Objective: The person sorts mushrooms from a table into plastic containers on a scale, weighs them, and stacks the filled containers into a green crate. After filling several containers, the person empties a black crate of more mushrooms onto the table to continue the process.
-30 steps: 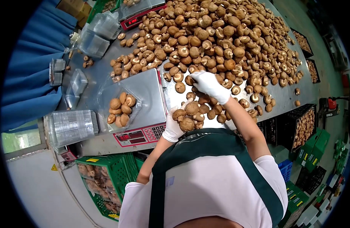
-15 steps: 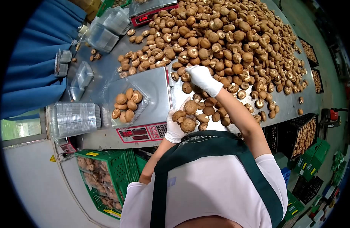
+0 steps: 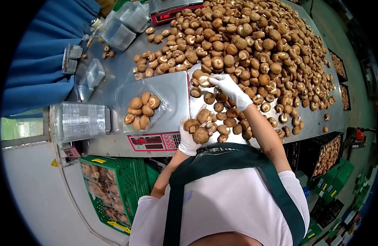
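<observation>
White gloves cover both hands. My left hand (image 3: 188, 140) is curled around several brown shiitake mushrooms (image 3: 201, 135) beside the front right corner of the scale (image 3: 178, 92). My right hand (image 3: 231, 88) pinches a shiitake mushroom (image 3: 203, 80), its pale underside showing, just right of the scale. On the scale, a clear plastic tray (image 3: 159, 112) holds several shiitake mushrooms (image 3: 142, 110). Loose mushrooms (image 3: 224, 129) lie on the table between my hands and the apron.
A large mushroom heap (image 3: 254, 49) covers the back and right of the table. Stacked clear trays (image 3: 83, 121) stand at left, more trays (image 3: 117, 35) behind. A second scale (image 3: 174, 14) sits at the back. Green crates (image 3: 115, 180) of packed mushrooms stand below the table.
My right hand now shows a mushroom between its fingers, near where it was reaching. The left hand keeps its mushrooms. The whole view has shifted slightly.
</observation>
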`<state>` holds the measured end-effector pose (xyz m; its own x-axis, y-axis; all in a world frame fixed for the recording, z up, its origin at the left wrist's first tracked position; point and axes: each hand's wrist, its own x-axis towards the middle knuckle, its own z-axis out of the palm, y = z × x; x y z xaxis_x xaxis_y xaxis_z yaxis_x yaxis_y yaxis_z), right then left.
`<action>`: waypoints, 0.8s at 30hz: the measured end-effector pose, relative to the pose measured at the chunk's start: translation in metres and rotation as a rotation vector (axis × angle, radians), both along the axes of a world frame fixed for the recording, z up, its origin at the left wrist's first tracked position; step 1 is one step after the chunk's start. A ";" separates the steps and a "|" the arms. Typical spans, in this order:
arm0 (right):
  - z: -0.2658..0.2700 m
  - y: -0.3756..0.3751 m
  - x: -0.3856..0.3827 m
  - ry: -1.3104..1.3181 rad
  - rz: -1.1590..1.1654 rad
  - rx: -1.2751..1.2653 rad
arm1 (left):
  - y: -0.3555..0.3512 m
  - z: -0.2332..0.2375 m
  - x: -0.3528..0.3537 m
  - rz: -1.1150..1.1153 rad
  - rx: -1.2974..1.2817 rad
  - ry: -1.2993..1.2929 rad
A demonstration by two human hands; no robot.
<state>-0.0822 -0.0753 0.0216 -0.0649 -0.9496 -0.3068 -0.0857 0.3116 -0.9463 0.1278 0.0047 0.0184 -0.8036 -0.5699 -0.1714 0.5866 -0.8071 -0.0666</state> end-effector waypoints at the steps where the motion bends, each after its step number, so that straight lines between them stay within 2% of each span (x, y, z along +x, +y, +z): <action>1: 0.002 0.010 -0.004 -0.094 0.027 0.048 | -0.001 -0.002 -0.001 0.004 0.009 0.001; 3: -0.001 0.027 -0.015 -0.187 0.056 0.097 | -0.002 -0.001 -0.003 0.023 0.048 0.019; 5: -0.004 0.040 -0.020 -0.478 0.119 0.093 | -0.004 -0.001 -0.005 0.019 0.021 -0.007; 6: -0.002 0.047 -0.017 -0.478 0.121 0.094 | -0.005 0.000 -0.006 0.012 -0.007 -0.034; 8: 0.008 0.057 -0.011 -0.665 -0.019 0.083 | -0.007 0.008 -0.006 0.014 -0.026 -0.067; 12: 0.018 0.062 -0.004 -0.574 0.045 0.069 | -0.010 0.019 0.000 0.048 -0.155 -0.101; 14: 0.015 0.059 0.002 -0.566 0.028 0.059 | -0.013 0.018 0.011 0.115 -0.321 -0.362; 16: 0.028 0.057 0.010 -0.632 0.079 0.030 | -0.016 0.037 0.025 0.157 -0.396 -0.396; 21: 0.049 0.041 0.042 -0.951 0.186 0.032 | -0.028 0.085 0.072 0.435 -0.733 -0.889; 24: 0.057 0.029 0.067 -0.613 0.177 0.002 | -0.045 0.101 0.107 0.653 -0.821 -1.028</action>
